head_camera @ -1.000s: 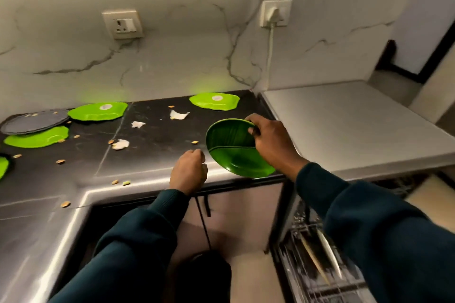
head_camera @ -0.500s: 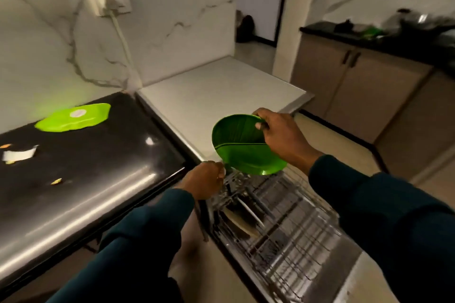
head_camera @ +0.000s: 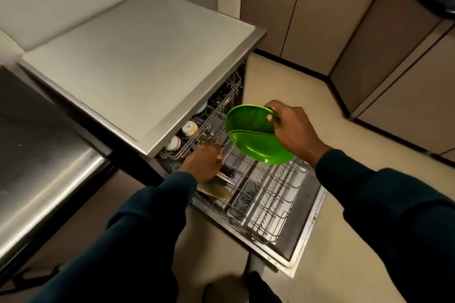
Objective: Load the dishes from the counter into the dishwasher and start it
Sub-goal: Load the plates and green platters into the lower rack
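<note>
My right hand (head_camera: 293,130) grips a green plate (head_camera: 256,138) by its rim, tilted, above the pulled-out lower rack (head_camera: 268,194) of the open dishwasher. My left hand (head_camera: 203,163) is a closed fist at the front edge of the upper rack (head_camera: 209,120); whether it touches the rack is unclear. A beige plate (head_camera: 214,190) stands in the lower rack just below my left hand. Two white cups (head_camera: 189,128) sit in the upper rack.
The dishwasher door (head_camera: 305,236) lies open over the beige floor. A pale worktop (head_camera: 138,56) covers the dishwasher, with the dark counter (head_camera: 37,145) to its left. Beige cabinets (head_camera: 307,15) line the far side. My feet show at the bottom.
My view has swung right and down from the counter to the dishwasher. The green plate has moved with my right hand from the counter's edge to above the lower rack; my left fist now reaches the racks.
</note>
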